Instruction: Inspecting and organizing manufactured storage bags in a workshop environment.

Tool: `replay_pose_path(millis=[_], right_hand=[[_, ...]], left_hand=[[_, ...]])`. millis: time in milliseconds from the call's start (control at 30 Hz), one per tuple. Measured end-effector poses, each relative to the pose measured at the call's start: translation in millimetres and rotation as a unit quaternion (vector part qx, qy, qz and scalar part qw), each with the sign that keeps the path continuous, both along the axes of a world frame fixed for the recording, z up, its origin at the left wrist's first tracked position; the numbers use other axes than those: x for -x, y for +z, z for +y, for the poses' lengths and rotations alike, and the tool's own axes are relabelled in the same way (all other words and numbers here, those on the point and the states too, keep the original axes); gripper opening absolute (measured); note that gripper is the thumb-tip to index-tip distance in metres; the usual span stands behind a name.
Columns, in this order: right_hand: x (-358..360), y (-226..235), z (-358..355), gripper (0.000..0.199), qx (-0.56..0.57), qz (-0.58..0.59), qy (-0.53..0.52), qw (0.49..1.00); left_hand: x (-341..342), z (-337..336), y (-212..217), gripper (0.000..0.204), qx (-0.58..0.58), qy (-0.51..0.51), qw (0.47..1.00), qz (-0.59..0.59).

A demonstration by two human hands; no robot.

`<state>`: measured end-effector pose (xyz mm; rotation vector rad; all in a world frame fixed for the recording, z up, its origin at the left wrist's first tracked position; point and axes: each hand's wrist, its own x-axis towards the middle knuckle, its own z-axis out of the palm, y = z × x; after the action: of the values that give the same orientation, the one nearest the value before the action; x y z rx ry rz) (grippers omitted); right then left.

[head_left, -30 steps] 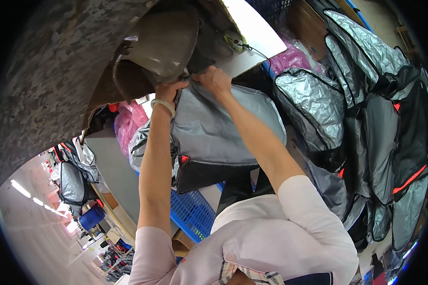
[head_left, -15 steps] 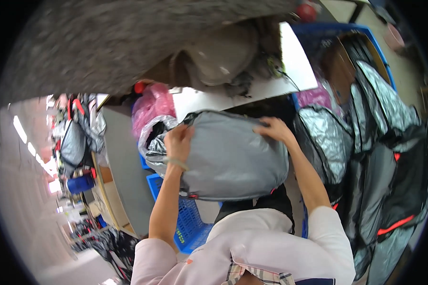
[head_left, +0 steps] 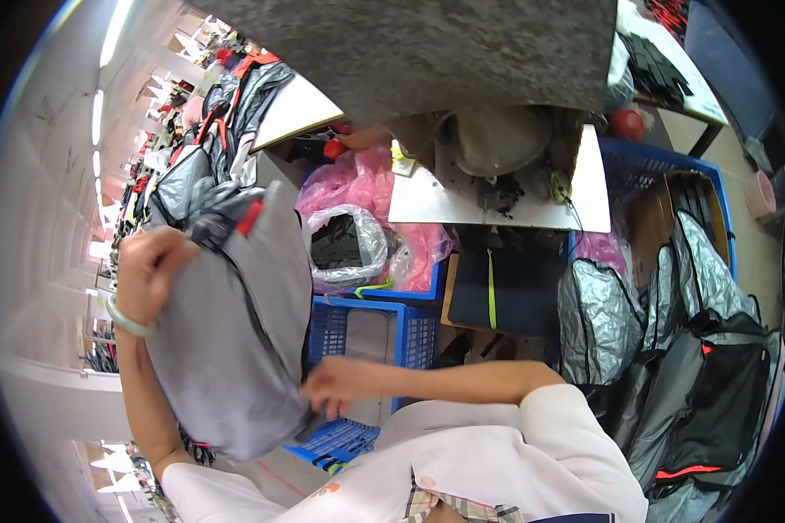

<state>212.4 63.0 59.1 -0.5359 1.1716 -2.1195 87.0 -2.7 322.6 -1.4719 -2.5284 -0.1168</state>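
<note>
A large grey fabric bag [head_left: 235,349] with dark edging and a red tab hangs tilted at my left, in front of me. My left hand [head_left: 155,270], with a pale bracelet at the wrist, is closed on its upper left edge; the fingertips are partly hidden. My right hand [head_left: 344,386] reaches across my body to the bag's lower right edge. Its fingers are blurred, and I cannot tell whether they grip the fabric or only touch it.
A blue crate [head_left: 401,340] stands beside the bag. Behind it are pink plastic bags [head_left: 362,187] and a silver-lined sack [head_left: 382,240] of black pieces. A white machine table [head_left: 419,205] lies ahead. Silver and black bags [head_left: 600,318] are piled at right, near a blue bin [head_left: 720,200].
The grey bag has swung from in front of me to my left and turned upright. Both hands moved left with it, the right one lower. The view has shifted too.
</note>
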Motion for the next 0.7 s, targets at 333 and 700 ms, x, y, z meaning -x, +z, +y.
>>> replay_pose_path(millis=[333, 700], right_hand=[[47.1, -16.7, 136.8, 0.038, -0.075, 0.042, -0.445, 0.891], [-23.4, -86.3, 179.8, 0.051, -0.425, 0.056, -0.468, 0.773]], left_hand=[[-101.4, 65.3, -166.7, 0.012, 0.242, -0.491, 0.811, -0.204], [-111.0, 133.2, -324.1, 0.01, 0.014, -0.558, 0.787, -0.261]])
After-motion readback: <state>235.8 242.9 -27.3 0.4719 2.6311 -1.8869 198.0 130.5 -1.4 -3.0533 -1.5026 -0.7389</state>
